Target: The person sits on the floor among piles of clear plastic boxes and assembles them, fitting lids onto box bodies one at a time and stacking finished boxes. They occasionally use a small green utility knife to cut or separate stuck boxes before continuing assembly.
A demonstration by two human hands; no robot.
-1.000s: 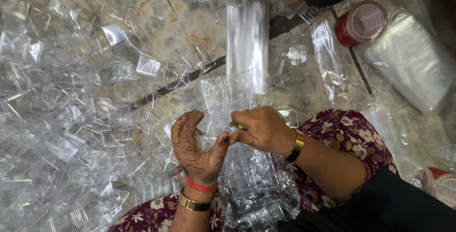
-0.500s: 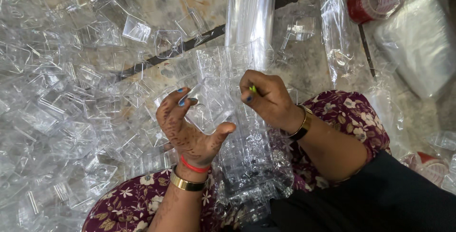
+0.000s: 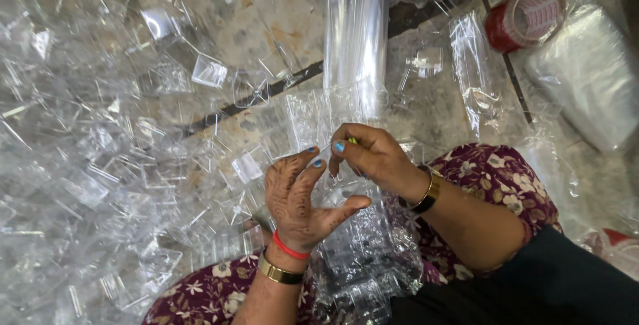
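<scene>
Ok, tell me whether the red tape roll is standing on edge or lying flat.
Tipped: the red tape roll leans on the floor at top right, its round open face angled toward the camera.

A red roll of tape (image 3: pixel 524 17) with a printed whitish label on its face lies on the floor at upper right. Just right of it rests a flat stack of clear plastic bags (image 3: pixel 589 72). A long clear sleeve pack (image 3: pixel 356 45) lies at top centre, and a narrower clear crinkled sleeve (image 3: pixel 474 72) sits between it and the roll. No screens or signs in view.
</scene>
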